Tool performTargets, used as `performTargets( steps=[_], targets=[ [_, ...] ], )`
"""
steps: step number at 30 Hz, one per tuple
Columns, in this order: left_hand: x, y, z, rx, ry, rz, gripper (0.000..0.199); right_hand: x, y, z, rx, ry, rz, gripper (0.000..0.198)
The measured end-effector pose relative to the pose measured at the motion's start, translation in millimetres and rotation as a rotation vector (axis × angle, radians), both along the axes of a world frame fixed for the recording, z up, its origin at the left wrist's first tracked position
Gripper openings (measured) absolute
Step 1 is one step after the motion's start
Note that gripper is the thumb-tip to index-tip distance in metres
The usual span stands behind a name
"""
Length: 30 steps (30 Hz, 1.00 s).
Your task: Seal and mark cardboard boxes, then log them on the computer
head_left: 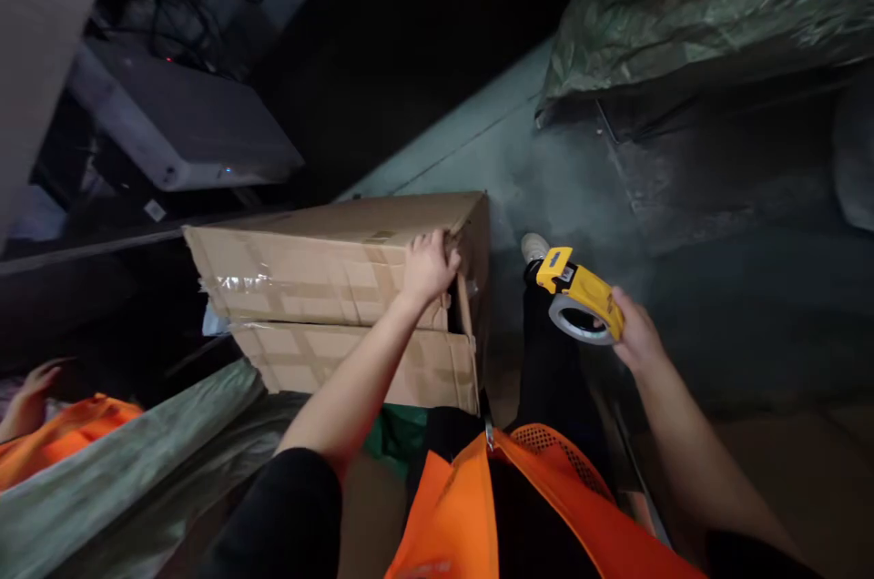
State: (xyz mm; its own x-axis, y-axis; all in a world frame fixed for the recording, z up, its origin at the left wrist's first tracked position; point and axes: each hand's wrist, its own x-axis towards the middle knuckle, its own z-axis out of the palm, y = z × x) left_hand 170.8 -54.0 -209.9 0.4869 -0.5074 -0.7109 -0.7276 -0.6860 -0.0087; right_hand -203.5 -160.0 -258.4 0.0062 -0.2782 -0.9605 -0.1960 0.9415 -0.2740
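Observation:
A brown cardboard box (314,274) stands in front of me, its two long top flaps folded inward with a narrow gap between them. Strips of clear tape shine on the flaps. My left hand (429,268) lies at the box's right end, its fingers curled over the corner of the far flap beside a dark opening. Off to the right, apart from the box, my right hand (635,324) grips a yellow tape dispenser (591,292) that carries a grey-looking roll of tape.
Green tarpaulin (683,15) covers something at the upper right. A grey device with small lights (198,115) sits on a dark shelf at the upper left, with cables behind it. At the lower left, another person's hand (34,388) shows near a green sheet (150,452).

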Motion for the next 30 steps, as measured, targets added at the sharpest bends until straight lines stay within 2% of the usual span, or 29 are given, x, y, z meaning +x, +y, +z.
performTargets(
  steps=[4, 6, 8, 11, 14, 18, 21, 23, 25, 27, 30],
  targets=[
    [-29.6, -0.2, -8.6, -0.101, 0.016, -0.006, 0.045, 3.4, 54.4, 1.1, 0.011, 0.009, -0.066, 0.055],
    [-30.0, -9.4, -16.8, -0.120, 0.038, -0.043, 0.044, 7.8, 71.8, -10.5, -0.012, -0.024, -0.074, 0.052],
    [-24.2, -17.4, -23.7, -0.114, 0.054, -0.075, 0.045, 15.8, 76.6, -27.7, -0.041, -0.075, -0.065, 0.052],
    [-12.9, -22.1, -30.4, -0.104, 0.069, -0.084, 0.049, 33.3, 60.5, -56.4, -0.081, -0.111, -0.069, 0.056],
    [-2.2, -25.0, -33.1, -0.134, 0.105, -0.042, 0.052, 51.1, 26.9, -82.1, -0.094, -0.111, -0.045, 0.058],
    [8.2, -35.7, -24.2, -0.300, 0.182, 0.062, 0.039, 69.5, -17.4, -104.1, -0.063, -0.106, 0.013, 0.057],
    [0.1, -33.1, -8.1, -0.519, 0.256, 0.243, 0.026, 82.0, -39.7, -108.9, -0.033, -0.130, 0.046, 0.057],
    [-17.1, -13.5, 3.8, -0.586, 0.269, 0.456, 0.024, 91.5, -50.9, -108.0, -0.021, -0.151, 0.053, 0.057],
    [-41.2, 24.3, 15.3, -0.556, 0.204, 0.735, 0.027, 103.4, -61.7, -105.7, -0.018, -0.169, 0.063, 0.057],
    [-66.8, 73.8, 26.2, -0.457, 0.096, 1.028, 0.037, 118.4, -73.6, -102.2, -0.022, -0.189, 0.099, 0.057],
    [-95.1, 135.4, 43.3, -0.292, 0.142, 1.324, 0.056, 146.1, -93.3, -88.4, -0.070, -0.222, 0.209, 0.057]
  ],
)
